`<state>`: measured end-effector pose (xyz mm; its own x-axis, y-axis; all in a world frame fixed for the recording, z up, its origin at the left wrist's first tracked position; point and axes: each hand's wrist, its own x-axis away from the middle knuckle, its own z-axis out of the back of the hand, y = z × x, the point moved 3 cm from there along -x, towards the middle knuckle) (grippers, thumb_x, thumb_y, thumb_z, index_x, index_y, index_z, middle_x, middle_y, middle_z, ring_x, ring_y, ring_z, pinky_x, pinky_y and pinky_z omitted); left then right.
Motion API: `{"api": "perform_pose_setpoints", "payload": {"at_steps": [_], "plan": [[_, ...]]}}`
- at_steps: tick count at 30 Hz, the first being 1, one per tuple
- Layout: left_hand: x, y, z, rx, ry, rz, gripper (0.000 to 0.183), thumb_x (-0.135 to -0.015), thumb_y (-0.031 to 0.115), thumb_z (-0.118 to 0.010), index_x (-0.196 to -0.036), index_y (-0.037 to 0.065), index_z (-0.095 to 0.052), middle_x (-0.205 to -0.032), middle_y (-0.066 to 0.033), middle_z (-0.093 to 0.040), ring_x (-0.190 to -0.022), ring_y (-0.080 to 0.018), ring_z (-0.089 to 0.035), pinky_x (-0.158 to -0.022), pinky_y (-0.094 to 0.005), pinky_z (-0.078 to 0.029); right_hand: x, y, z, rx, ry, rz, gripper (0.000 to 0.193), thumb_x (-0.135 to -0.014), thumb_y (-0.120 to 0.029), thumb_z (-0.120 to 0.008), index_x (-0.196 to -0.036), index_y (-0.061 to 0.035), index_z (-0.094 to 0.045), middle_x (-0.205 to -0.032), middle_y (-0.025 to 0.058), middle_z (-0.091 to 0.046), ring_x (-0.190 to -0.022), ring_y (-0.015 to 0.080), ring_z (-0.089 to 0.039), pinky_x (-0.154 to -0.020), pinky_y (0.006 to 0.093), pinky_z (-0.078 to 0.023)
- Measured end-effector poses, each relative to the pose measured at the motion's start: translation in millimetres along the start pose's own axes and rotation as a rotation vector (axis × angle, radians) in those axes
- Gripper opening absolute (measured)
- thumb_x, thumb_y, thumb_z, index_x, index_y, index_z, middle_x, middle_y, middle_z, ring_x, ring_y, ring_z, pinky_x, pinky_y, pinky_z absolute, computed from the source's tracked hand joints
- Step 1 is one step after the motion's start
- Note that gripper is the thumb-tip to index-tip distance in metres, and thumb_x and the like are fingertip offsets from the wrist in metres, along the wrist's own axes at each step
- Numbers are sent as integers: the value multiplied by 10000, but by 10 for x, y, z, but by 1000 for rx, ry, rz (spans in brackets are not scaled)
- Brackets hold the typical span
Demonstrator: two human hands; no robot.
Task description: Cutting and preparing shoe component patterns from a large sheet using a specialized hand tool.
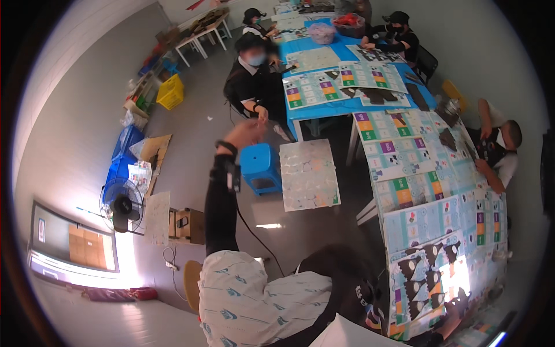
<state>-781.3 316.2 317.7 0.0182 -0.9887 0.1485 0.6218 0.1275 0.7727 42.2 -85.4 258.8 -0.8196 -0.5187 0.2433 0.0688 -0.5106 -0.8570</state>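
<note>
hands meet, or very nearly, over the gap beside the blue stool. from where i stand, the wearer's left hand is stretched out at the end of a black sleeve towards a seated co-worker's hand. it is blurred; i can't tell whether its fingers are spread or pinching something small. the right hand sits low in shadow, just beside a printed sheet with dark cut pieces laid out on it, at the near end of the table; its fingers are too dim to read, and whether it grips anything i can't say.

i'd judge the step in hand to be a reach across, perhaps a hand-over. if so, the next move calls for a sure meeting of fingertips before anyone lets go, and for the right arm to keep off those loose-looking pieces.
</note>
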Motion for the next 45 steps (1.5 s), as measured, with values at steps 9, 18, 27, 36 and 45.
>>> {"api": "perform_pose_setpoints", "payload": {"at_steps": [9,18,27,36,45], "plan": [[844,-694,-3074,-133,-722,154,551,-905,377,-610,-1278,-16,-511,-897,-114,-693,-769,-197,-674,-696,-310,-543,64,150,203,-73,-5,-94,291,-700,-189,-645,-941,-43,-717,-852,-2,-639,-669,118,-551,-551,233,-361],[1301,-383,-3787,-54,-653,158,512,-868,363,-616,-1188,-34,-576,-863,-136,-696,-710,-220,-688,-687,-329,-544,-142,340,435,-244,-25,-147,330,-677,-148,-519,-900,23,-691,-849,48,-648,-686,139,-577,-554,236,-379],[1437,252,-3696,-218,-495,-106,486,-872,382,-614,-1158,-11,-597,-940,-156,-689,-805,-211,-686,-737,-328,-531,-268,503,416,-267,-103,-132,308,-660,-110,-531,-914,5,-661,-892,62,-692,-733,133,-615,-483,193,-400],[1835,2244,-2787,1674,-1165,-281,1071,-831,709,-516,-1520,162,94,-1584,-178,-44,-756,-242,-684,-592,-280,-533,-145,372,321,-233,-52,17,241,-643,-106,-523,-771,0,-698,-794,54,-653,-670,160,-596,-481,269,-443],[1840,2899,-2478,2303,-1055,-172,932,-899,690,-361,-1515,86,-8,-1582,-168,14,-1319,-371,-397,-899,-459,-534,153,182,199,-263,-40,79,256,-640,-105,-519,-812,19,-662,-801,75,-652,-655,176,-591,-471,250,-428]]}}
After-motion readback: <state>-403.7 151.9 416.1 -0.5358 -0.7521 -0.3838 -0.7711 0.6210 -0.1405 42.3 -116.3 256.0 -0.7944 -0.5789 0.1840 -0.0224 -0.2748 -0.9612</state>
